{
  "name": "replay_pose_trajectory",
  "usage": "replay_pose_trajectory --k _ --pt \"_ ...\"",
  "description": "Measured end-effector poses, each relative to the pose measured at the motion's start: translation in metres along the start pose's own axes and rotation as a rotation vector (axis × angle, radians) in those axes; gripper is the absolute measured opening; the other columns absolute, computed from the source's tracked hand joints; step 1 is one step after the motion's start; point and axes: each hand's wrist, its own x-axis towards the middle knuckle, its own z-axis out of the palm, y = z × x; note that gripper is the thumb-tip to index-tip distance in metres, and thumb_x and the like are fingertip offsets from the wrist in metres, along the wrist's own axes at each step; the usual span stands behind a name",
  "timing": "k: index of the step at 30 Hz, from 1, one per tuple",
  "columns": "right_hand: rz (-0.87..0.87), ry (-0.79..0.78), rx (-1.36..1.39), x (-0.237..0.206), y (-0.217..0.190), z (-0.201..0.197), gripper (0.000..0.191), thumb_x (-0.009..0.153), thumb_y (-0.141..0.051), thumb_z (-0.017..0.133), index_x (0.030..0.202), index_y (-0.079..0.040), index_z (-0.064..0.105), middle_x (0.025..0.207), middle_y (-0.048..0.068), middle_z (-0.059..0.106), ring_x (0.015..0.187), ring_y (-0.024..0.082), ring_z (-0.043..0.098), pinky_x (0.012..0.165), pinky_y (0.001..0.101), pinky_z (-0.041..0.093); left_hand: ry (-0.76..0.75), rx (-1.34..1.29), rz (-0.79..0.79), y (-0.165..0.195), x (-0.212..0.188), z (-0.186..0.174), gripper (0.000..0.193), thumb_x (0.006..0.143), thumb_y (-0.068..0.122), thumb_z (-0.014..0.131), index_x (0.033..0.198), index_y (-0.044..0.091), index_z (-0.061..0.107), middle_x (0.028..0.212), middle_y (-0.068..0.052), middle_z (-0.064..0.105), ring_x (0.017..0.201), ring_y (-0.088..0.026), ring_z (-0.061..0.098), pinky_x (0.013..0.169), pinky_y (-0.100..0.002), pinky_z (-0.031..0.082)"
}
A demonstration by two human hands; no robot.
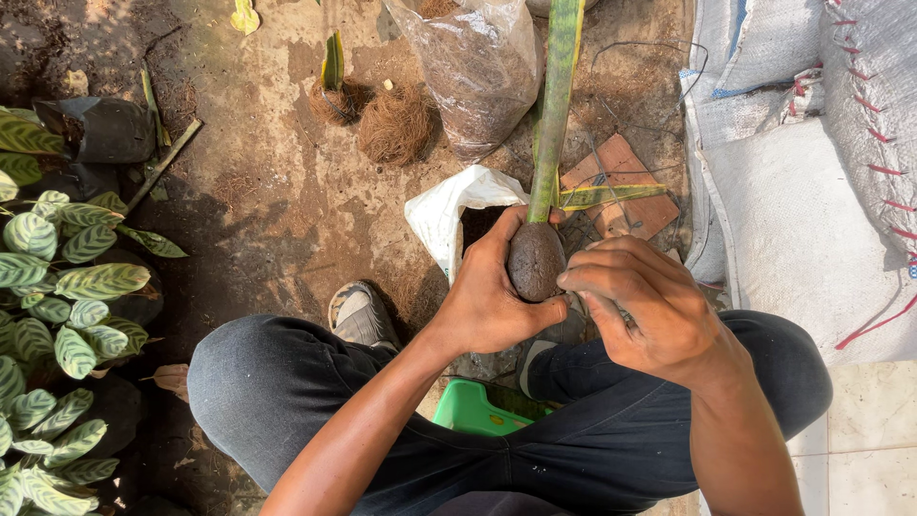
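Item: soil ball [535, 260], dark, egg-shaped, packed round the base of a long green leaf cutting [556, 105] that rises far up the frame. Held in mid-air at scene centre, above the ground between the person's knees.

Left hand [487, 296]: fingers curled round the ball's left side and underside, thumb below; a cupping hold that, by its look, keeps the soil from crumbling and the leaf upright.

Right hand [645, 306]: fingers drawn close together, tips touching the ball's right side, apparently pressing or smoothing it. Whether anything is pinched between them cannot be told.

Just beyond the ball: white plastic bag [449, 210], open, on the ground; a flat reddish tile piece [626, 182] to its right with a second leaf strip [611, 195] across it.

Farther: clear bag of dark growing medium [478, 76]; loose clump of coconut fibre [394, 124]; beside it a finished fibre-wrapped ball [334, 96] with a short leaf.

Near: green plastic stool [473, 411] under the person, dark trousers, one shoe [361, 313].

Left edge: striped-leaf potted plants [57, 287]. Right edge: stacked white woven sacks [802, 143].
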Motion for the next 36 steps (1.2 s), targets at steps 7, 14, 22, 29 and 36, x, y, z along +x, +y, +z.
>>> replay_pose_trajectory --k 7,14,22,29,36 --pt "0.007 0.075 0.074 -0.010 0.008 0.006 0.027 0.086 0.011 0.071 0.107 0.000 0.057 0.111 0.018 0.068 0.095 0.027 0.070 0.080 0.0381 0.059 -0.010 -0.015 0.037 -0.002 -0.001 0.000 0.075 0.069 0.008 0.081 0.138 0.001 0.053 0.114 -0.009 0.067 0.105 -0.014 0.066 0.096 -0.030 0.055" --pt "0.096 0.144 0.165 -0.010 0.001 -0.006 0.025 0.087 0.010 0.072 0.106 -0.001 0.059 0.106 0.015 0.070 0.101 0.028 0.073 0.088 0.0396 0.062 -0.061 -0.151 -0.091 -0.002 -0.001 0.001 0.078 0.070 0.011 0.085 0.141 0.003 0.052 0.106 -0.008 0.068 0.095 -0.012 0.065 0.089 -0.028 0.057" --pt "0.018 0.031 0.082 0.007 -0.006 -0.011 0.040 0.074 0.010 0.081 0.110 0.004 0.065 0.104 0.018 0.072 0.097 0.031 0.072 0.086 0.0403 0.060 -0.041 -0.096 -0.014 -0.003 -0.002 0.001 0.077 0.071 0.009 0.086 0.139 0.002 0.052 0.112 -0.006 0.067 0.101 -0.011 0.065 0.091 -0.028 0.056" --pt "-0.027 -0.002 0.055 0.007 -0.005 -0.006 0.042 0.075 0.010 0.082 0.112 0.003 0.063 0.099 0.016 0.070 0.095 0.031 0.072 0.086 0.0425 0.059 -0.039 -0.080 0.017 -0.006 -0.002 0.002 0.075 0.072 0.008 0.086 0.138 0.002 0.052 0.113 -0.007 0.068 0.104 -0.011 0.064 0.095 -0.029 0.056" --pt "-0.020 -0.006 -0.006 -0.004 -0.002 0.001 0.038 0.076 0.017 0.067 0.108 0.003 0.052 0.109 0.020 0.067 0.101 0.037 0.072 0.089 0.0452 0.062 -0.049 -0.112 0.005 -0.006 -0.002 0.002 0.075 0.071 0.007 0.086 0.138 0.002 0.052 0.113 -0.007 0.067 0.104 -0.011 0.063 0.094 -0.028 0.055"
